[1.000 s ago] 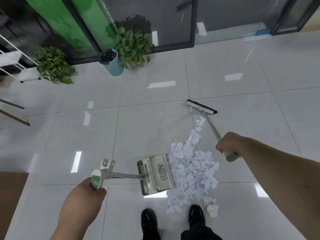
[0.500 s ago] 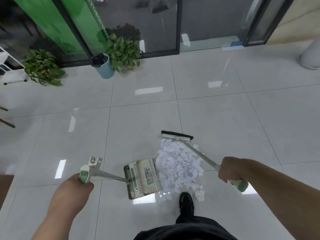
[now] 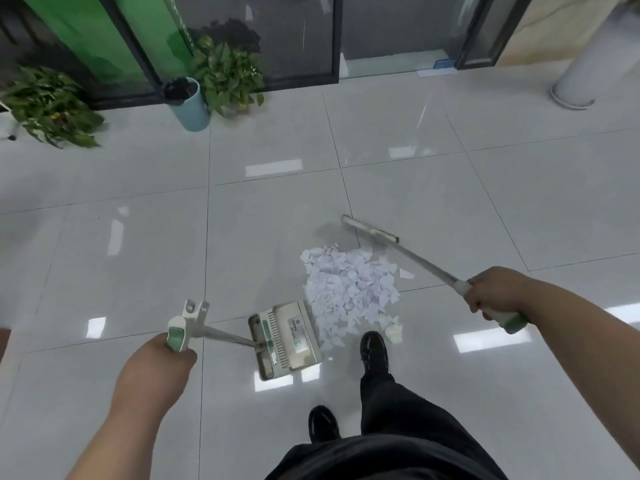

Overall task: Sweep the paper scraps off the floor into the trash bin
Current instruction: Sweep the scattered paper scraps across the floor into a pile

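A heap of white paper scraps (image 3: 349, 289) lies on the glossy tile floor (image 3: 138, 237) in front of my feet. My left hand (image 3: 156, 372) grips the green-topped handle of a beige dustpan (image 3: 284, 339), whose mouth touches the heap's left edge. My right hand (image 3: 495, 294) holds the handle of a broom (image 3: 369, 229). The broom's head rests just beyond the heap, apart from it. A blue trash bin (image 3: 190, 103) with a dark liner stands far off by the glass wall.
Two leafy potted plants (image 3: 228, 72) (image 3: 48, 105) flank the bin along the dark glass wall. A grey round column (image 3: 585, 71) rises at the right. My black shoes (image 3: 374, 348) stand close to the heap; one crumpled scrap (image 3: 394, 330) lies beside the right shoe.
The broom head swept toward me, packing the scraps into a tighter heap against the dustpan, then moved back out beyond the heap. My view shifted left and one foot stepped forward.
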A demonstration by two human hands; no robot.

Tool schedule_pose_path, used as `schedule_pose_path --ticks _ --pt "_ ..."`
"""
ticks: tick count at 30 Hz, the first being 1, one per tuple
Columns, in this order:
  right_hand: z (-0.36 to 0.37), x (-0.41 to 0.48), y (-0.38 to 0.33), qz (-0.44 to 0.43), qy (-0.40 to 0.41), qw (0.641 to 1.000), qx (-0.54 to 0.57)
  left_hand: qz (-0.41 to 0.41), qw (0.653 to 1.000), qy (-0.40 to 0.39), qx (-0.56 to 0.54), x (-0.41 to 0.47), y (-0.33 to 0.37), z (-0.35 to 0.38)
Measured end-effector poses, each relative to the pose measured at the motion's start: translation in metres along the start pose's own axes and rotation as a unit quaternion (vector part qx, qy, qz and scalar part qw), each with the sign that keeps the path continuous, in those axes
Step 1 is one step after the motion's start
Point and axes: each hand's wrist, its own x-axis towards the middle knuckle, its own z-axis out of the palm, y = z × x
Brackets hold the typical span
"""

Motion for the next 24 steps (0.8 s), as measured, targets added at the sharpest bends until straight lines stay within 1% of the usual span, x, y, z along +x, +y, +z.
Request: schedule_pose_path --ticks 4,8,11,13,16,19,24 --pt "0.029 -0.005 0.018 0.042 0.030 0.994 0.094 -0.027 0.999 -0.004 -0.033 -0.024 -0.028 0.011" --pt "0.052 -0.013 0.031 0.067 0.035 0.982 0.170 -0.060 0.995 -0.009 -0.076 -0.044 -0.041 0.026" --pt "0.066 -0.024 0.038 0.090 0.020 0.968 0.232 -0.079 0.992 -0.010 -0.102 -0.055 -0.046 0.038" --pt "0.078 -0.031 0.044 0.108 -0.005 0.970 0.217 -0.094 0.989 -0.006 -0.115 -0.061 -0.049 0.047" --pt "0.093 -0.041 0.049 0.109 -0.031 0.974 0.198 -0.114 0.985 -0.001 -0.130 -0.069 -0.051 0.058" --pt "0.088 -0.058 0.048 0.099 -0.025 0.972 0.213 -0.128 0.981 -0.001 -0.144 -0.076 -0.050 0.069" --pt "0.058 -0.078 0.056 0.093 -0.004 0.961 0.259 -0.129 0.981 0.001 -0.144 -0.076 -0.048 0.079"
